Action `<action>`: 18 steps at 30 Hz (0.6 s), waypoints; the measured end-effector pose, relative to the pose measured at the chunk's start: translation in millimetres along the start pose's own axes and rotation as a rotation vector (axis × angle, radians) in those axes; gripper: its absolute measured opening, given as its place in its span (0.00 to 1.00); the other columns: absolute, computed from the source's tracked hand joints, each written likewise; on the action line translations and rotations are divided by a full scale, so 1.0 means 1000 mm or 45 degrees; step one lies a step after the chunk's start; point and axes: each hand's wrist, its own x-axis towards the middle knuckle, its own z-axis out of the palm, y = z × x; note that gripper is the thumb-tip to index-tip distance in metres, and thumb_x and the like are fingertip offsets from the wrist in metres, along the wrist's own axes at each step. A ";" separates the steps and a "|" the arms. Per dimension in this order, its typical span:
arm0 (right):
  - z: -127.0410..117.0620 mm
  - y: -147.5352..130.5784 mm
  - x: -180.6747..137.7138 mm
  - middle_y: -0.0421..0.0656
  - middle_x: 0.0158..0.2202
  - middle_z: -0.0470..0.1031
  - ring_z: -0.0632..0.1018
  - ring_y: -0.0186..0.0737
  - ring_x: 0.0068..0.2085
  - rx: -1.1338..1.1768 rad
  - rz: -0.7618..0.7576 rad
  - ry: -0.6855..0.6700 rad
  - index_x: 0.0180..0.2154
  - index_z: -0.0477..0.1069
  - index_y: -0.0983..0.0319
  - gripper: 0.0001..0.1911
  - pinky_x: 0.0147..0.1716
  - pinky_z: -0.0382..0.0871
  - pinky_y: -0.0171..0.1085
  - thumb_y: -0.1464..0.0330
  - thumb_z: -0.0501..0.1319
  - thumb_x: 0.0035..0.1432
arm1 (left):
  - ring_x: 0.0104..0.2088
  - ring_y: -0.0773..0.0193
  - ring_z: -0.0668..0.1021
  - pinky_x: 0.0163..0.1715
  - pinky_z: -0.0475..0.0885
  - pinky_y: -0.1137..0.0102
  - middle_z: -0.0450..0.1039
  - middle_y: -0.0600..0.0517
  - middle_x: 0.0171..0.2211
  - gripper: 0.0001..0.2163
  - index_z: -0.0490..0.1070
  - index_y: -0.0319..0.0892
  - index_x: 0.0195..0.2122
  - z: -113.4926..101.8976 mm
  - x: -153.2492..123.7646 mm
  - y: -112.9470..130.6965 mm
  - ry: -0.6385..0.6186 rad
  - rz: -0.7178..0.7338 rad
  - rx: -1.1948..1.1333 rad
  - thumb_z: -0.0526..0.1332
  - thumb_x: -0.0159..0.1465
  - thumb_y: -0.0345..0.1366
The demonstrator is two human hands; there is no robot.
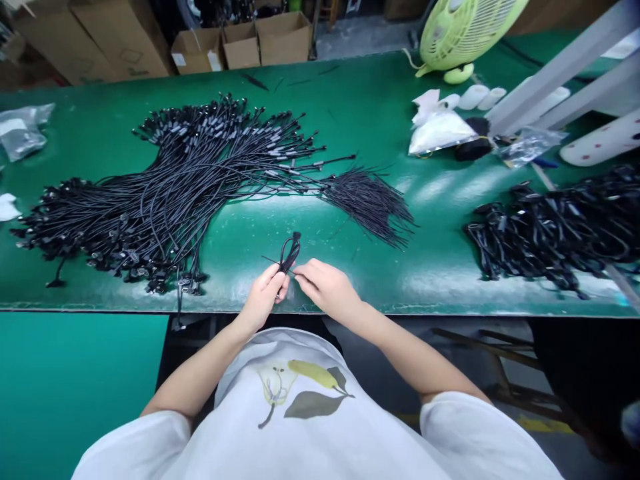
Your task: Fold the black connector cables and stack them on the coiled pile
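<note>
My left hand (267,290) is closed around a folded black cable (290,253), whose loop and connector end stick up above the fingers. A thin black tie (270,259) crosses the cable and pokes out to the left. Beside it, my right hand (323,283) pinches what looks like the other end of that tie, its fingertips close to the left hand. Both hands are just above the front edge of the green table (425,253). Ahead and to the right lies a fanned bunch of thin black ties (370,203).
A large heap of loose black cables (165,180) spreads over the left side. Bundled black cables (560,230) lie at the right. Farther back are a white bag (440,130), white rolls (474,97), a green fan (465,37) and slanted grey posts (555,67). Cardboard boxes (283,39) stand behind.
</note>
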 end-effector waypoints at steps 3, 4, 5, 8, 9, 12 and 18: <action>-0.002 0.001 0.012 0.44 0.30 0.71 0.70 0.37 0.32 -0.458 -0.391 0.077 0.37 0.72 0.65 0.13 0.35 0.60 0.38 0.73 0.49 0.67 | 0.29 0.66 0.71 0.32 0.66 0.72 0.68 0.52 0.28 0.10 0.71 0.41 0.42 -0.006 0.002 -0.009 0.167 0.211 0.564 0.51 0.67 0.35; -0.002 0.002 0.017 0.46 0.33 0.73 0.71 0.38 0.35 -0.548 -0.548 0.079 0.37 0.72 0.66 0.13 0.37 0.61 0.39 0.75 0.49 0.66 | 0.33 0.64 0.73 0.37 0.67 0.70 0.71 0.50 0.32 0.10 0.72 0.41 0.42 -0.008 0.003 -0.011 0.201 0.255 0.719 0.52 0.66 0.33; -0.002 0.003 0.022 0.48 0.38 0.74 0.71 0.39 0.39 -0.603 -0.692 0.070 0.39 0.72 0.67 0.14 0.40 0.61 0.40 0.76 0.48 0.66 | 0.37 0.61 0.74 0.40 0.67 0.68 0.73 0.48 0.35 0.10 0.72 0.41 0.41 -0.009 0.005 -0.012 0.209 0.253 0.812 0.52 0.65 0.31; -0.002 0.006 0.033 0.51 0.43 0.73 0.72 0.41 0.43 -0.674 -0.925 -0.050 0.38 0.71 0.68 0.13 0.44 0.61 0.42 0.76 0.48 0.65 | 0.34 0.61 0.75 0.37 0.67 0.69 0.73 0.50 0.30 0.06 0.71 0.40 0.32 -0.014 0.009 -0.014 0.095 0.056 0.765 0.54 0.61 0.29; -0.003 0.006 0.035 0.49 0.40 0.73 0.72 0.41 0.40 -0.687 -0.946 -0.115 0.37 0.71 0.67 0.13 0.42 0.61 0.42 0.76 0.48 0.65 | 0.29 0.64 0.73 0.32 0.65 0.71 0.70 0.52 0.25 0.05 0.69 0.40 0.29 -0.017 0.010 -0.013 0.028 -0.047 0.650 0.55 0.60 0.30; -0.010 0.004 0.040 0.46 0.34 0.72 0.70 0.40 0.34 -0.719 -1.061 -0.292 0.35 0.70 0.66 0.12 0.38 0.61 0.42 0.75 0.49 0.65 | 0.18 0.72 0.62 0.21 0.56 0.76 0.60 0.59 0.16 0.06 0.64 0.41 0.25 -0.023 0.012 -0.013 -0.152 -0.298 0.279 0.57 0.59 0.35; -0.013 -0.004 0.037 0.48 0.29 0.68 0.67 0.42 0.32 -0.842 -1.265 -0.393 0.34 0.72 0.68 0.11 0.32 0.57 0.42 0.76 0.50 0.61 | 0.16 0.73 0.62 0.17 0.53 0.76 0.60 0.59 0.15 0.12 0.64 0.40 0.23 -0.028 0.014 -0.015 -0.284 -0.481 0.082 0.62 0.51 0.44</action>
